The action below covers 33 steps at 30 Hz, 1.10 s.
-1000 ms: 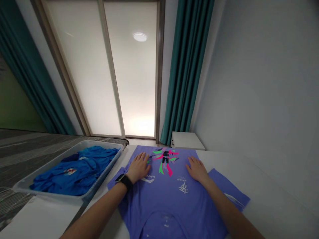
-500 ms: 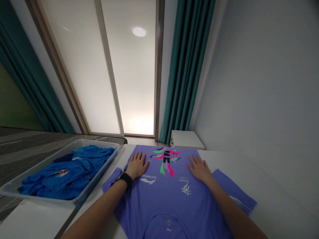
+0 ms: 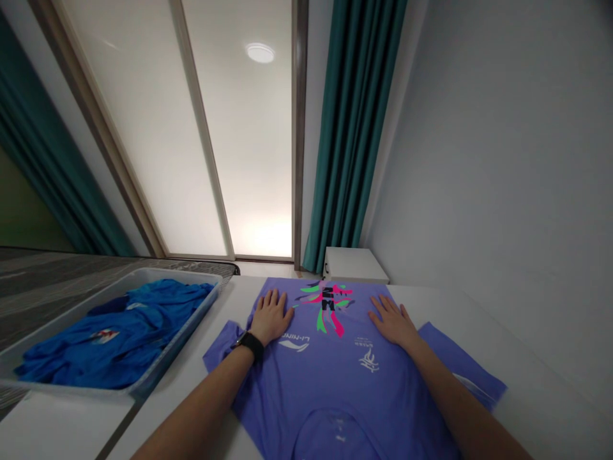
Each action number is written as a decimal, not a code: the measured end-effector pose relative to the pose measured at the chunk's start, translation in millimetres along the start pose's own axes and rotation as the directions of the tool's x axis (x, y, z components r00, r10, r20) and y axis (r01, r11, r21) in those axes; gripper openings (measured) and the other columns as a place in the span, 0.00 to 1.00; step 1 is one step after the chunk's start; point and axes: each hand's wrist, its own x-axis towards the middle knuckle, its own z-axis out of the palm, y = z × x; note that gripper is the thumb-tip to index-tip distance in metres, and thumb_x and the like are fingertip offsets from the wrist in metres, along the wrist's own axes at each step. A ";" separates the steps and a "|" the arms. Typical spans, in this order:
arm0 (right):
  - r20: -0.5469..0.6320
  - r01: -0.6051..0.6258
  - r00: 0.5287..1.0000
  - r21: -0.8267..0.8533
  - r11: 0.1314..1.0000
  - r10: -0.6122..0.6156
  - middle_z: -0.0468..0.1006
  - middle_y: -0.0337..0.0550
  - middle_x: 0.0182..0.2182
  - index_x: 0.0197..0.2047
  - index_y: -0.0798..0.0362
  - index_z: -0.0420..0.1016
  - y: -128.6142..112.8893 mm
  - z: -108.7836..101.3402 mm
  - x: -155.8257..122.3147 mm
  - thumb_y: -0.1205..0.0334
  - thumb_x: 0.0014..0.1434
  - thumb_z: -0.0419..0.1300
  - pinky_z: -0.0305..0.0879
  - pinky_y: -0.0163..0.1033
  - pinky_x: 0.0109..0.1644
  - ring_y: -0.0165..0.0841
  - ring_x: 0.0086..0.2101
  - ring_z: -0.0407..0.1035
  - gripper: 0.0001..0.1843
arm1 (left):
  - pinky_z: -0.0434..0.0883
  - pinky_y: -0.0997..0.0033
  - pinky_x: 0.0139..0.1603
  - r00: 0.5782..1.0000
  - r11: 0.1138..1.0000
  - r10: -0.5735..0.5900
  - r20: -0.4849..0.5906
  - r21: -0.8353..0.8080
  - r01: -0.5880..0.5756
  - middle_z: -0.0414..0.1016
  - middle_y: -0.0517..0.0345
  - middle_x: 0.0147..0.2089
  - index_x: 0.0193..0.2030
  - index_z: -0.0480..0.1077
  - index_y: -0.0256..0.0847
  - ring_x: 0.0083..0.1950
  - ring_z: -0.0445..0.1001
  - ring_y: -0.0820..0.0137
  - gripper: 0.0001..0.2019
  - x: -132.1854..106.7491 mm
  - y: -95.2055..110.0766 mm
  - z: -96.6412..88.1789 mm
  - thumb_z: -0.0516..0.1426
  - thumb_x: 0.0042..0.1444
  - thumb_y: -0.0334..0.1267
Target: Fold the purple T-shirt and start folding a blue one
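Note:
A purple T-shirt [image 3: 330, 377] lies spread on the white table [image 3: 186, 383], its collar toward me and a bright pink, green and black print on the far part. My left hand [image 3: 271, 317] rests flat on the shirt's far left area, fingers spread, with a black watch [image 3: 249, 345] on the wrist. On the far right area my right hand [image 3: 393, 322] lies flat as well, fingers apart. One sleeve sticks out beyond my right forearm; the other looks bunched beside my left wrist. The shirt's near end is cut off by the frame.
At the left stands a pale plastic bin [image 3: 158, 354] holding blue clothing [image 3: 110, 338]. Behind the table is a small white cabinet [image 3: 357, 264], near a teal curtain [image 3: 342, 140] and frosted sliding doors [image 3: 253, 160]. A grey wall [image 3: 502, 160] borders the right side.
The camera view has shifted slightly, so the shirt and hands appear a little further right and the bin further left. Both hands stay flat on the shirt.

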 end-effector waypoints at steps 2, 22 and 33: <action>-0.001 0.008 1.000 -0.012 1.000 -0.008 0.45 0.48 0.72 0.72 0.48 0.47 -5.6 -5.7 -2.4 0.43 0.67 0.38 0.32 0.56 0.70 0.40 0.69 0.40 0.35 | 0.49 0.47 0.69 0.999 0.999 0.031 -0.025 -0.018 -0.032 0.58 0.39 0.70 0.67 0.60 0.36 0.71 0.54 0.51 0.28 -3.7 3.3 -4.2 0.45 0.67 0.49; 0.003 0.313 0.949 0.132 0.941 -0.316 0.42 0.46 0.72 0.73 0.52 0.46 -106.5 -14.9 -64.8 0.43 0.67 0.39 0.29 0.54 0.71 0.38 0.70 0.35 0.37 | 0.56 0.46 0.68 0.935 0.921 0.350 -0.059 -0.158 -0.355 0.65 0.43 0.66 0.65 0.63 0.40 0.68 0.61 0.54 0.25 -72.0 42.7 -23.4 0.51 0.65 0.47; -0.028 0.325 0.946 0.062 0.944 -0.324 0.46 0.47 0.71 0.72 0.52 0.50 -105.1 -4.5 -62.9 0.42 0.67 0.37 0.33 0.54 0.71 0.37 0.69 0.38 0.37 | 0.64 0.56 0.61 0.854 0.813 0.454 -0.256 -0.274 -0.514 0.74 0.51 0.54 0.56 0.70 0.45 0.58 0.69 0.61 0.15 -118.7 -61.2 -65.7 0.50 0.65 0.33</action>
